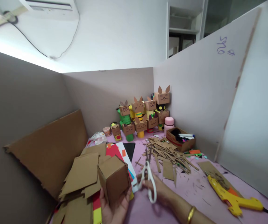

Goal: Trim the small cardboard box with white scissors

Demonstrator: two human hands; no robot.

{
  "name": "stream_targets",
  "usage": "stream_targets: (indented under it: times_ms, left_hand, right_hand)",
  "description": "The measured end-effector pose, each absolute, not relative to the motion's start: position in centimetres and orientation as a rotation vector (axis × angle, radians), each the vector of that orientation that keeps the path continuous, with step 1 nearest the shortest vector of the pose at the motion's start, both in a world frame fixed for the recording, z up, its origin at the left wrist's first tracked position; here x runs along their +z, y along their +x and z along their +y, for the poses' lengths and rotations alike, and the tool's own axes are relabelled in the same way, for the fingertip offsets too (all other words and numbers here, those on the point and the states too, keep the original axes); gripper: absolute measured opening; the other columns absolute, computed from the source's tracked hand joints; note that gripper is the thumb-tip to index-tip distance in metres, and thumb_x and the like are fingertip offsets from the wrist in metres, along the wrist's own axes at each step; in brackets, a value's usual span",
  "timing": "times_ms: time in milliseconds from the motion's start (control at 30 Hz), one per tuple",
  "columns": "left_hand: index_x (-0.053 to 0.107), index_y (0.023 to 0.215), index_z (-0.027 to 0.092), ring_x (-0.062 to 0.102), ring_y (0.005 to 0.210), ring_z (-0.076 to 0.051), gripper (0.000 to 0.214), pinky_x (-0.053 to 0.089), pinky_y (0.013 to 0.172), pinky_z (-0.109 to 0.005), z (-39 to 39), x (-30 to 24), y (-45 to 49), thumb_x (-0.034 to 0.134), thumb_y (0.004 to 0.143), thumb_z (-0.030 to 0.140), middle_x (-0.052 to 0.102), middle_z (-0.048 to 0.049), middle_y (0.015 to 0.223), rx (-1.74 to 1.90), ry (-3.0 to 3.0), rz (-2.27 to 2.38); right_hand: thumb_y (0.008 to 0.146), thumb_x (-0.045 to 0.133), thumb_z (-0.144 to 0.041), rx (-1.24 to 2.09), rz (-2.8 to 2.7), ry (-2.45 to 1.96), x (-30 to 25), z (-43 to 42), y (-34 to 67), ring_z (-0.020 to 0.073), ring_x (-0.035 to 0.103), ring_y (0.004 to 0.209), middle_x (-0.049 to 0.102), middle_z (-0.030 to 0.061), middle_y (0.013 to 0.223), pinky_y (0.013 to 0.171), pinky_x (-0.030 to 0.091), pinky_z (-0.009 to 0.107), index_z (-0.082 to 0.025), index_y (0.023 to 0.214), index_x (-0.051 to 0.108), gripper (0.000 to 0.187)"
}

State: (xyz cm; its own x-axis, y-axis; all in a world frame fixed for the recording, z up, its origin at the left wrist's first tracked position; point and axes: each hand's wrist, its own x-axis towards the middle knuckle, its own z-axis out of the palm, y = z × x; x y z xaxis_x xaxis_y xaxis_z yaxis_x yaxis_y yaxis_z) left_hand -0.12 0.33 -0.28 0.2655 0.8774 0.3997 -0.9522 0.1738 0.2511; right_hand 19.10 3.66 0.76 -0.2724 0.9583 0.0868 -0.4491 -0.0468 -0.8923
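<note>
Left hand [114, 207] half-open, palm up, cupped under and gripping cardboard box [117, 180], which sits tilted above the table. Right hand [158, 187] just beside it, fingers curled on white-handled scissors [150, 175], blades pointing away. Yellow glue gun [226, 196] lies far right; flat cardboard pieces [83, 171] stacked left. Beyond: cardboard strips [169, 151] heaped, open carton [186, 145] with markers, animal-faced box figures [140, 125] grouped at back.

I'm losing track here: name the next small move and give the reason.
Probably lay the white-handled scissors on the lilac tabletop: the right hand has them pointing away from the cardboard box, which looks formed and rests in the left hand alone, so a second hand could steady it.
</note>
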Motion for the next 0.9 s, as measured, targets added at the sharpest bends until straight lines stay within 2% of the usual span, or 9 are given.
stream_targets:
  times_ms: [67,133,200,333,433,567,667,767,900]
  left_hand:
    - [0.055,0.124,0.024,0.041,0.125,-0.031,0.056,0.03,0.104,-0.047,0.3,-0.3,-0.2,0.03,0.087,0.058,0.056,-0.0112,0.13,1.319,0.494,-0.16]
    - [0.055,0.123,0.025,0.042,0.125,-0.031,0.054,0.031,0.104,-0.048,0.3,-0.2,-0.1,0.031,0.087,0.057,0.056,-0.0111,0.13,1.33,0.474,-0.141]
    - [0.056,0.123,0.025,0.042,0.125,-0.03,0.053,0.031,0.104,-0.047,0.2,-0.1,0.1,0.035,0.086,0.057,0.056,-0.0107,0.13,1.317,0.459,-0.128]
    - [0.059,0.119,0.023,0.045,0.123,-0.031,0.052,0.035,0.101,-0.046,0.3,-0.1,0.5,0.038,0.085,0.056,0.057,-0.0133,0.127,1.258,0.478,-0.112]
    - [0.061,0.118,0.021,0.046,0.122,-0.032,0.051,0.035,0.101,-0.047,0.3,-0.4,0.4,0.038,0.086,0.054,0.058,-0.0152,0.126,1.264,0.486,-0.106]
    - [0.056,0.122,0.027,0.046,0.122,-0.03,0.05,0.033,0.102,-0.049,0.5,-0.8,-0.1,0.036,0.086,0.056,0.056,-0.0116,0.128,1.322,0.461,-0.107]
    - [0.056,0.123,0.023,0.045,0.122,-0.031,0.054,0.032,0.102,-0.048,0.6,-0.9,-0.2,0.035,0.086,0.056,0.055,-0.0141,0.129,1.324,0.475,-0.095]
    - [0.057,0.122,0.022,0.045,0.122,-0.032,0.057,0.033,0.102,-0.047,0.4,-0.6,0.0,0.035,0.084,0.059,0.056,-0.0145,0.128,1.303,0.489,-0.096]
    - [0.057,0.121,0.028,0.045,0.123,-0.03,0.052,0.033,0.102,-0.048,0.2,-0.3,0.2,0.035,0.085,0.059,0.057,-0.0105,0.128,1.326,0.446,-0.111]
  right_hand:
    - [0.06,0.081,-0.031,1.392,-0.961,-0.77,1.2,5.9,20.4,0.0217,0.059,0.095,0.065,0.0025,0.1,0.087,0.044,0.035,-0.025,0.11,0.051,0.058]
    - [0.062,0.079,-0.034,1.287,-0.881,-0.795,1.8,7.3,21.8,0.0223,0.056,0.102,0.063,0.0022,0.108,0.087,0.042,0.033,-0.029,0.12,0.041,0.07]
    - [0.065,0.077,-0.04,1.278,-0.844,-0.771,2.2,7.3,22.7,0.0225,0.058,0.102,0.064,0.0023,0.107,0.085,0.043,0.033,-0.03,0.122,0.036,0.071]
    - [0.07,0.071,-0.043,1.52,-0.847,-0.674,2.1,4.7,21.7,0.0255,0.065,0.092,0.07,0.0077,0.094,0.074,0.049,0.036,-0.021,0.11,0.044,0.053]
    - [0.068,0.071,-0.036,1.782,-0.895,-0.633,1.9,3.1,20.1,0.0256,0.07,0.077,0.072,0.0094,0.082,0.059,0.05,0.031,-0.017,0.098,0.051,0.041]
    - [0.061,0.074,-0.029,1.947,-0.959,-0.616,1.5,2.9,18.9,0.024,0.071,0.068,0.073,0.0081,0.078,0.045,0.047,0.023,-0.016,0.099,0.054,0.045]
    - [0.06,0.075,-0.031,1.982,-0.979,-0.677,1.1,3.6,18.6,0.0256,0.07,0.059,0.073,0.0098,0.072,0.037,0.045,0.023,-0.014,0.092,0.057,0.041]
    - [0.065,0.074,-0.037,1.79,-0.91,-0.744,1.0,4.5,19.1,0.0238,0.07,0.066,0.072,0.0096,0.076,0.047,0.048,0.026,-0.014,0.088,0.059,0.036]
    - [0.07,0.071,-0.044,1.416,-0.79,-0.731,1.3,5.8,21.1,0.0188,0.062,0.098,0.068,0.002,0.104,0.079,0.047,0.028,-0.025,0.107,0.051,0.046]
